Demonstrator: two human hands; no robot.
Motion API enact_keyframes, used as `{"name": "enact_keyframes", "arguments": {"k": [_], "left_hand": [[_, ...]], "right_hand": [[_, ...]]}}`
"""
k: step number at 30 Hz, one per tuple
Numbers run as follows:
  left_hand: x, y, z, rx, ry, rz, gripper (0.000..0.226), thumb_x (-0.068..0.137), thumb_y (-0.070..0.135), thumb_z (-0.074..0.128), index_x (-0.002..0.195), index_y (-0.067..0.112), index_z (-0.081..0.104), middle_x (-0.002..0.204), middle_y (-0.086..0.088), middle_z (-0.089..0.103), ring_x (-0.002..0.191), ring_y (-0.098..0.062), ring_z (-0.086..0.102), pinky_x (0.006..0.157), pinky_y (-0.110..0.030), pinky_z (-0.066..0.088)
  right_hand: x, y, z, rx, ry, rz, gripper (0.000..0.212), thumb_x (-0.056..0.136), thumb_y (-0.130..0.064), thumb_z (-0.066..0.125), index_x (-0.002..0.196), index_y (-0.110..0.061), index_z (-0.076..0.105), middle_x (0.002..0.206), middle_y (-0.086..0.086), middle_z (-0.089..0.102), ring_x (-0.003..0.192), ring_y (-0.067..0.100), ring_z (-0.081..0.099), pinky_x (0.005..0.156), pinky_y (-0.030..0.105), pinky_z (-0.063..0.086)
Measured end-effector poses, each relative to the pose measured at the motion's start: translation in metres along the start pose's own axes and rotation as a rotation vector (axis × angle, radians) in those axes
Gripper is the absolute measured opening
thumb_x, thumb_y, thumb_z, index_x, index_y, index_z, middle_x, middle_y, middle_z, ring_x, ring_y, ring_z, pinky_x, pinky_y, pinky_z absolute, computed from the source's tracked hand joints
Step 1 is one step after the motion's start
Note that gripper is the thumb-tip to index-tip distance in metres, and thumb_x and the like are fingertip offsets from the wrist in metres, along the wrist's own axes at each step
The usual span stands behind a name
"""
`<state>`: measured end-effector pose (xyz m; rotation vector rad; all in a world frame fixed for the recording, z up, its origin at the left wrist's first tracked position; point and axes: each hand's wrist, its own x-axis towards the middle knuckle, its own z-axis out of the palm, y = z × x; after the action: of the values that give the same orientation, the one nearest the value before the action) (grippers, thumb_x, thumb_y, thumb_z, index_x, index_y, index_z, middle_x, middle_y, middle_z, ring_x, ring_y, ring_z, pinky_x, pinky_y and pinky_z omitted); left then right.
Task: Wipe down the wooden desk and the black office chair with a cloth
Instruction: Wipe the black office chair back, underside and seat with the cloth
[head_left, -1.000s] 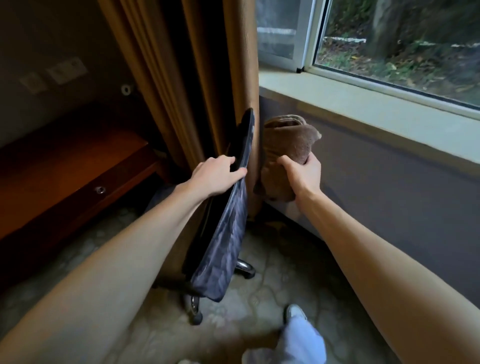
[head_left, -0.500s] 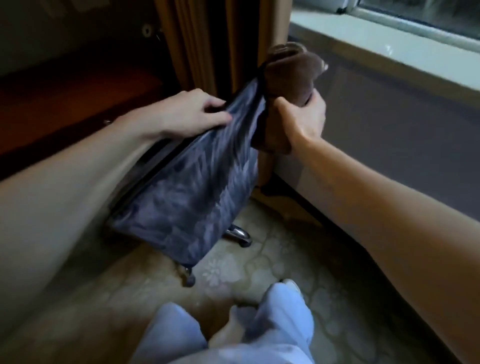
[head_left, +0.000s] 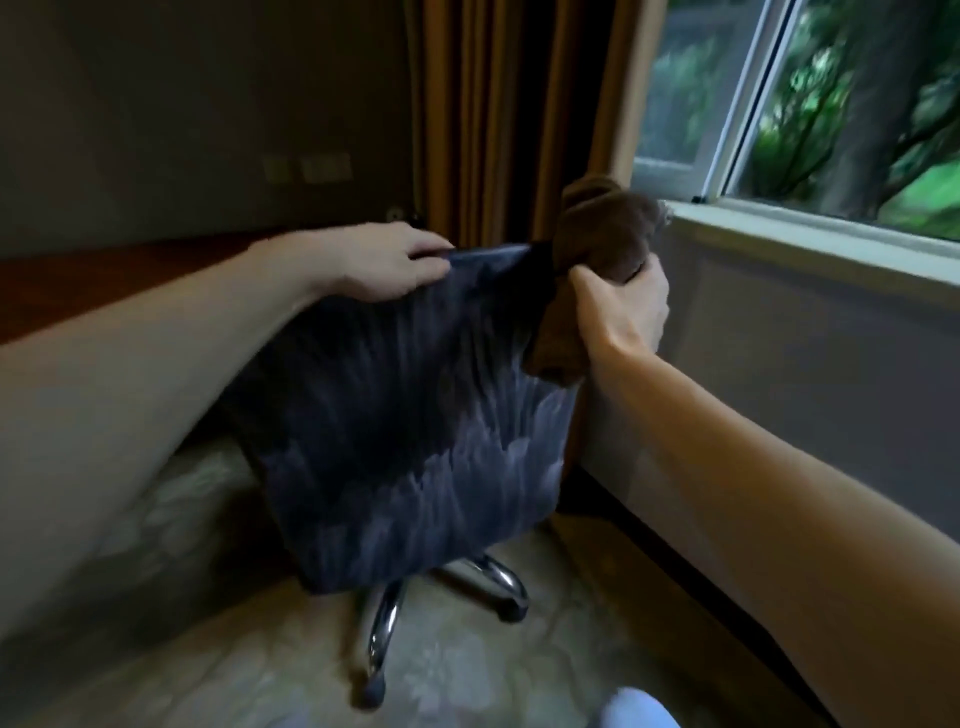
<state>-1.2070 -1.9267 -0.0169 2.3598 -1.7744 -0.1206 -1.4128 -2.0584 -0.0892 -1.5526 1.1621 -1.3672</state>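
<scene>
left hand (head_left: 384, 262) gripping chair (head_left: 405, 415) top, frame centre | right hand (head_left: 621, 306) clutching cloth (head_left: 605, 244) | risk: wheeled base rolling under wiping pressure

Orange-brown curtains (head_left: 498, 114) hang beside the window (head_left: 810, 104); wall plates (head_left: 311, 167) sit above; patterned floor (head_left: 467, 670) below.

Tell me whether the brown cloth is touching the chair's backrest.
Touching. The head view shows the brown cloth, gripped by the right hand, bunched directly against the backrest at its top right corner, with no gap visible.
</scene>
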Motion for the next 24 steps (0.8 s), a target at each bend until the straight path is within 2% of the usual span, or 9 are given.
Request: {"name": "enact_keyframes", "arguments": {"k": [3,6,12,15,18,20,22,24], "left_hand": [[-0.032,-0.008,-0.002,-0.006,0.047,-0.095,0.047,0.111,0.048,0.034,0.156,0.037,0.041,0.161,-0.005,0.043,0.146,-0.031,0.041,0.117,-0.043,0.032],[-0.05,-0.015,-0.011,-0.056,0.04,-0.119,0.046,0.112,0.045,0.031,0.153,0.033,0.047,0.16,-0.003,0.044,0.147,-0.029,0.04,0.116,-0.037,0.031],[-0.062,-0.046,-0.016,-0.243,0.028,-0.149,0.043,0.113,0.042,0.031,0.143,0.034,0.06,0.148,0.003,0.054,0.133,-0.017,0.048,0.108,-0.034,0.033],[-0.066,-0.054,-0.015,-0.292,0.037,-0.146,0.045,0.112,0.045,0.03,0.14,0.034,0.063,0.146,0.004,0.057,0.136,-0.018,0.049,0.118,-0.04,0.031],[-0.068,-0.058,-0.018,-0.32,0.017,-0.16,0.045,0.111,0.051,0.028,0.137,0.04,0.063,0.142,0.005,0.06,0.135,-0.02,0.05,0.121,-0.052,0.028],[-0.068,-0.06,-0.018,-0.324,0.005,-0.153,0.047,0.11,0.055,0.026,0.136,0.043,0.063,0.14,0.007,0.06,0.135,-0.02,0.05,0.121,-0.054,0.027],[-0.068,-0.066,-0.019,-0.357,0.029,-0.132,0.047,0.11,0.055,0.027,0.135,0.041,0.064,0.136,0.009,0.063,0.134,-0.018,0.051,0.118,-0.046,0.03],[-0.069,-0.078,-0.024,-0.39,0.081,-0.144,0.046,0.109,0.055,0.029,0.135,0.038,0.062,0.129,0.011,0.067,0.133,-0.017,0.053,0.112,-0.037,0.033]], "right_hand": [[-0.023,-0.01,-0.004,0.049,0.042,-0.001,0.052,0.068,-0.044,0.068,0.117,-0.03,0.062,0.094,-0.005,0.064,0.088,0.023,0.06,0.082,0.029,0.043],[-0.034,-0.018,-0.014,0.045,0.103,-0.003,0.04,0.071,-0.042,0.068,0.108,-0.029,0.059,0.08,-0.014,0.055,0.081,0.023,0.056,0.078,0.03,0.04],[-0.039,-0.023,-0.026,-0.035,0.204,-0.152,0.033,0.079,-0.038,0.068,0.102,-0.027,0.047,0.073,-0.018,0.048,0.065,0.016,0.048,0.073,0.035,0.038],[-0.046,-0.019,-0.02,-0.05,0.186,-0.182,0.037,0.079,-0.037,0.069,0.107,-0.029,0.045,0.073,-0.02,0.047,0.071,0.023,0.049,0.075,0.034,0.037],[-0.047,-0.017,-0.009,0.001,0.13,-0.196,0.049,0.079,-0.036,0.07,0.121,-0.029,0.046,0.077,-0.022,0.049,0.068,0.016,0.048,0.077,0.033,0.036],[-0.045,-0.013,-0.003,0.045,0.062,-0.221,0.065,0.079,-0.033,0.071,0.136,-0.031,0.041,0.087,-0.017,0.056,0.077,0.014,0.052,0.08,0.031,0.038],[-0.04,-0.01,0.0,0.084,-0.017,-0.248,0.083,0.078,-0.031,0.072,0.151,-0.034,0.032,0.107,-0.007,0.06,0.097,0.017,0.057,0.087,0.029,0.041],[-0.03,-0.004,0.002,0.08,-0.095,-0.269,0.081,0.074,-0.033,0.071,0.149,-0.03,0.042,0.127,0.003,0.06,0.117,0.023,0.059,0.098,0.033,0.046]]}}
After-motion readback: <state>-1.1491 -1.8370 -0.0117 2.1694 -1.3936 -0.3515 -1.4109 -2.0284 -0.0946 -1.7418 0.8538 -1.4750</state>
